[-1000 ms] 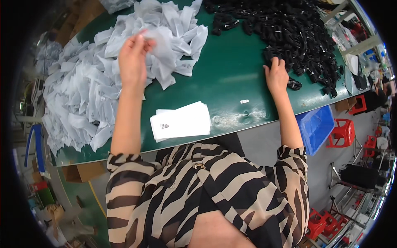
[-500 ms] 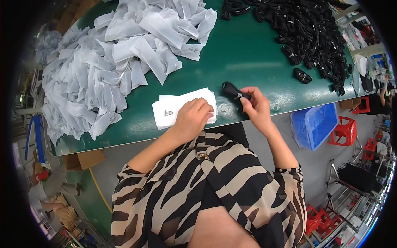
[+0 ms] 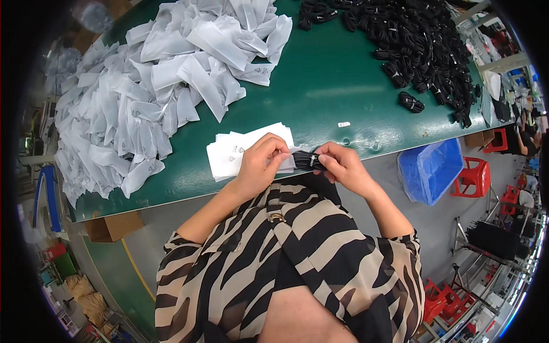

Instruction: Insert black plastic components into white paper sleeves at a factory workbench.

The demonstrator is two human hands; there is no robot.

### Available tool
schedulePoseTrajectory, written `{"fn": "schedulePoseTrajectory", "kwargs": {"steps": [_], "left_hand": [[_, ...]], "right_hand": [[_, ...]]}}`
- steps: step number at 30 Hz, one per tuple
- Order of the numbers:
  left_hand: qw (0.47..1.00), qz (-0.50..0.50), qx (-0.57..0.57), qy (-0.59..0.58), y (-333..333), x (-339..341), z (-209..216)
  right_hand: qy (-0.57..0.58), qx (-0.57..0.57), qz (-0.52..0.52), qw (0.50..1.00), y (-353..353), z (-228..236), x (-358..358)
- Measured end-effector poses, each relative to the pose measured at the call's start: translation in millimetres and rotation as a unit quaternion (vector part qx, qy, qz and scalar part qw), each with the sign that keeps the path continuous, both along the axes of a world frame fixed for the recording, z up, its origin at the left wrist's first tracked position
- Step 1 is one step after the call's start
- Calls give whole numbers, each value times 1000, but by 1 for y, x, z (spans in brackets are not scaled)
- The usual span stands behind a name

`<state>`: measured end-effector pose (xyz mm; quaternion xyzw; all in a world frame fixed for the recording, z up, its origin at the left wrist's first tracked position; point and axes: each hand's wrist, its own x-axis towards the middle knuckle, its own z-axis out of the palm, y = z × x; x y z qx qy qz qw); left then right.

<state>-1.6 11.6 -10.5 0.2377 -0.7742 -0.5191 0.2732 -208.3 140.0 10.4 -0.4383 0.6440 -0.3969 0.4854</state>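
Observation:
Near the table's front edge lies a stack of flat white translucent bags [image 3: 226,154]. My left hand [image 3: 262,163] rests over its right part, fingers pinched on the edge of a bag. A bundled black cable [image 3: 305,160] is in my right hand [image 3: 342,164], gripped at its right end between thumb and fingers. The cable's left end meets the mouth of the bag beside my left fingers; how far it sits inside is hard to tell.
On the green table [image 3: 320,68], a big heap of filled white bags [image 3: 137,97] lies at left. Black cable bundles [image 3: 417,46] are piled at far right, with one bundle [image 3: 410,102] nearer. A small white label [image 3: 343,124] lies mid-table. A blue lined bin [image 3: 432,171] and red stool [image 3: 473,176] stand right.
My right hand has brought the cable bundle left and down to the bag at my left hand. My left fingers have lifted a bag's edge. The small white label has come into sight.

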Motion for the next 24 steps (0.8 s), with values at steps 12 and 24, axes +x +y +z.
{"fn": "schedulePoseTrajectory", "kwargs": {"steps": [12,24], "left_hand": [[979,-59,-191,35,-5,-14,17],[969,0,189,160,-63,-13,48]], "right_hand": [[127,-246,-13,961,-2,-7,21],[263,-388,-113,876,-30,12,-23]]}}
